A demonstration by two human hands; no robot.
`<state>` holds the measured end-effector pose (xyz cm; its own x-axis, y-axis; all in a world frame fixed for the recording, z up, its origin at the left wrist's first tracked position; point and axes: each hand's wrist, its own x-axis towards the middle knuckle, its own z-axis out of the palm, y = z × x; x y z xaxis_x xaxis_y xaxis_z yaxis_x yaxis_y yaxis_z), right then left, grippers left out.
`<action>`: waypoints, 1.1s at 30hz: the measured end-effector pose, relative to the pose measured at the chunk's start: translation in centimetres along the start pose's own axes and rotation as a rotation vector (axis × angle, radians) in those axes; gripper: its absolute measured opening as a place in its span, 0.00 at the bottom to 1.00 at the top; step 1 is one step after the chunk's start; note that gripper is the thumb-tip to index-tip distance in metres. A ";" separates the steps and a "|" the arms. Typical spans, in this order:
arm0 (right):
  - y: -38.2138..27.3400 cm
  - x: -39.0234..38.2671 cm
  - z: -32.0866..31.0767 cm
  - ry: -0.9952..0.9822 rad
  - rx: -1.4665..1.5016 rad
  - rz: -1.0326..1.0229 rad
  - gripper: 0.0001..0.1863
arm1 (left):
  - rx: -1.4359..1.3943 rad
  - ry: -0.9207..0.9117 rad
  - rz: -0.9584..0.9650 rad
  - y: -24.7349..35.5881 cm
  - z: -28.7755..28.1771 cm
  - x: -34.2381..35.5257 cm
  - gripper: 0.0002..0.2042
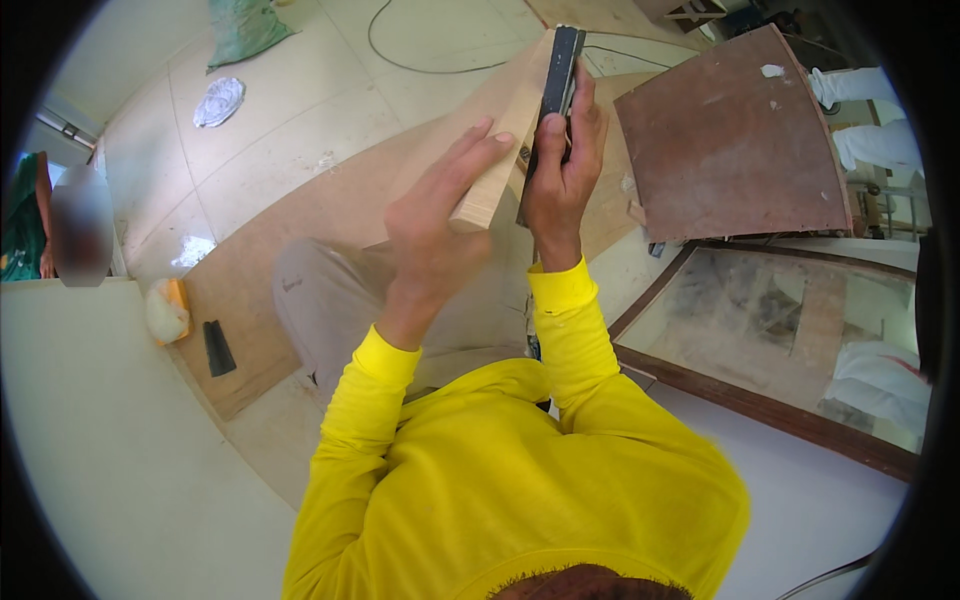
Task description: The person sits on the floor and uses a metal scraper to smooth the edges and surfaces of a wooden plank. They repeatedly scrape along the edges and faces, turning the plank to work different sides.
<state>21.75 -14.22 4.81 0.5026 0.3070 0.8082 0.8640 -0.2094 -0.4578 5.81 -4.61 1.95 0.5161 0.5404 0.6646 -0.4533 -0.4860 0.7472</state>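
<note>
My left hand point(440, 200) is closed around the near end of a pale wooden board point(492, 196), its thumb along the upper side. The board slants up and away from me. Against its right edge lies a long black bar-shaped tool point(560, 75); whether it is a plane or a sanding block I cannot tell. My right hand point(568, 165) grips that tool, thumb on top and fingers wrapped round its right side. Part of the tool's near end is hidden by the right hand. Both hands are above my bent leg point(330, 300) in grey trousers.
Brown plywood point(290, 230) covers the tiled floor under me. A dark block point(218, 348) and a yellow-and-white bundle point(168, 310) lie left. At right stand a brown panel point(735, 140) and a wood-framed glass pane point(770, 310). Another person point(25, 220) is far left. A cable point(400, 62) crosses the floor.
</note>
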 end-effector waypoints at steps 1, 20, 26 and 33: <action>-0.1 -0.2 0.0 -0.003 0.018 -0.082 0.32 | 0.009 -0.001 0.005 0.0 0.0 0.0 0.29; -0.5 -0.5 -0.3 -0.038 0.011 0.050 0.33 | 0.003 0.030 0.009 0.1 0.2 0.1 0.35; -0.3 -1.0 -0.2 -0.052 0.006 0.073 0.32 | -0.013 0.028 -0.012 0.0 -0.1 0.2 0.36; -0.3 -0.9 -0.6 -0.063 0.026 0.130 0.32 | 0.023 -0.017 -0.015 0.2 -0.3 0.1 0.29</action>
<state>21.02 -15.02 4.48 0.6106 0.3367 0.7168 0.7914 -0.2276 -0.5673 5.54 -4.48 2.13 0.5352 0.5357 0.6532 -0.4285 -0.4942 0.7564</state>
